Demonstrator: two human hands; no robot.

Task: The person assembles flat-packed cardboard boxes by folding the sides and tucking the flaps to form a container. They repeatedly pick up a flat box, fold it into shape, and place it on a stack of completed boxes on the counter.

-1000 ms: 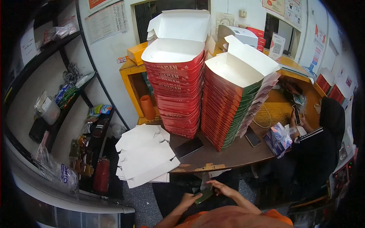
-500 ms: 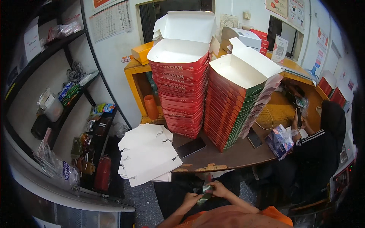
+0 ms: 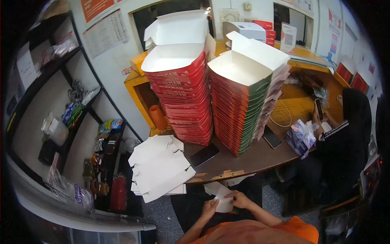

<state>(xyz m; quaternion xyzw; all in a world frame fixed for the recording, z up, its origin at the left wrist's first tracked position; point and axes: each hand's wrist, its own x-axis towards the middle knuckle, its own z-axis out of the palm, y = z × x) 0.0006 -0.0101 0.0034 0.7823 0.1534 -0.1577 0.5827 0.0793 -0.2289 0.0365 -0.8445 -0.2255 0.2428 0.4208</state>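
Note:
In front of my lap, below the table's edge, a folding cardboard box point(image 3: 223, 202) shows its white side. My left hand point(image 3: 209, 208) pinches its left side, and my right hand point(image 3: 239, 200) grips the right side with bent fingers. A pile of flat white box blanks point(image 3: 159, 173) lies on the table's left corner, partly overhanging it. Behind stand two tall stacks of nested open boxes, a red stack point(image 3: 187, 107) and a red-and-green stack point(image 3: 239, 112). Both have white insides and raised lids.
Two dark phones point(image 3: 204, 155) point(image 3: 271, 137) lie on the brown table point(image 3: 260, 159). At right, a person in black point(image 3: 345, 134) holds a phone point(image 3: 319, 110) beside a plastic-wrapped purple package point(image 3: 300, 138). Black shelves point(image 3: 91, 103) with packets line the left. An orange cylinder point(image 3: 158, 118) stands behind the stacks.
The cardboard in my hands has turned from showing green to showing a wider white face. My hands have moved slightly apart. The whole view has shifted a little.

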